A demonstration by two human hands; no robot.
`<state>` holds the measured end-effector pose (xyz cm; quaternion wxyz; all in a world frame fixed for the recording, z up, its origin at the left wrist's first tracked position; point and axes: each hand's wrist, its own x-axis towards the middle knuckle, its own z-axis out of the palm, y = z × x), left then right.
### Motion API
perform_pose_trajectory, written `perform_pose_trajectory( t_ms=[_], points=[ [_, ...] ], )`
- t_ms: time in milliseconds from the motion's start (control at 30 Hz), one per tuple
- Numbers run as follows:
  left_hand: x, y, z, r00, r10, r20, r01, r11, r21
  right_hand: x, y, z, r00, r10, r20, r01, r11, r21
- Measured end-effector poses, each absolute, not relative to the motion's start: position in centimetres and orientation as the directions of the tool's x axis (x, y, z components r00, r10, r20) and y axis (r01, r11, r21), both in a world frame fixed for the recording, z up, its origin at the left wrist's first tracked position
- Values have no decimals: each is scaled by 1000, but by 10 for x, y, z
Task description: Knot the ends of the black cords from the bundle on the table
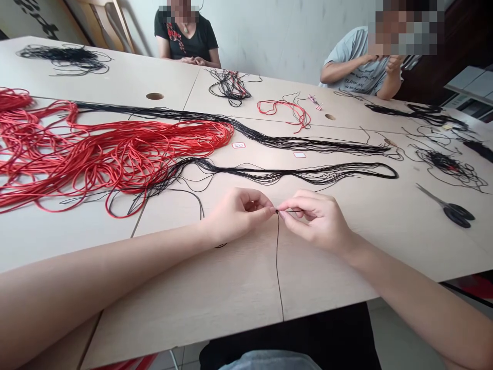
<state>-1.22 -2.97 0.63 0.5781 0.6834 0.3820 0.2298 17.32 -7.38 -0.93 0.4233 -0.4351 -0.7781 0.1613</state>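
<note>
Between the pinched fingertips of both hands is a thin black cord, with a small dark knot or loop where the fingers meet. One length of it hangs down from there across the table toward the front edge. My left hand grips the cord between thumb and forefinger. My right hand pinches it close by, and a short piece shows along its fingers. The fingers nearly touch, so the exact shape of the knot is hidden. Just beyond the hands lies a long bundle of black cords.
A heap of red cords spreads over the left. Black-handled scissors lie to the right. Another black bundle, a tangle of black cord and small labels are on the table. Two people sit across.
</note>
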Motion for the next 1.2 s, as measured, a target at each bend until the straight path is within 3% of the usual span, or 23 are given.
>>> perform_pose_trajectory(
  t_ms=[400, 833, 1200],
  points=[
    [-13, -28, 4, 634, 761, -138, 259, -41, 965, 174, -75, -9, -281, 755, 593, 589, 623, -514],
    [-13, -26, 3, 621, 768, -156, 273, -25, 962, 172, -75, -12, -269, 740, 617, 621, 623, -476],
    [-13, -25, 1, 642, 752, -150, 247, -18, 969, 171, -73, -10, -275, 786, 554, 584, 594, -554]
  ],
)
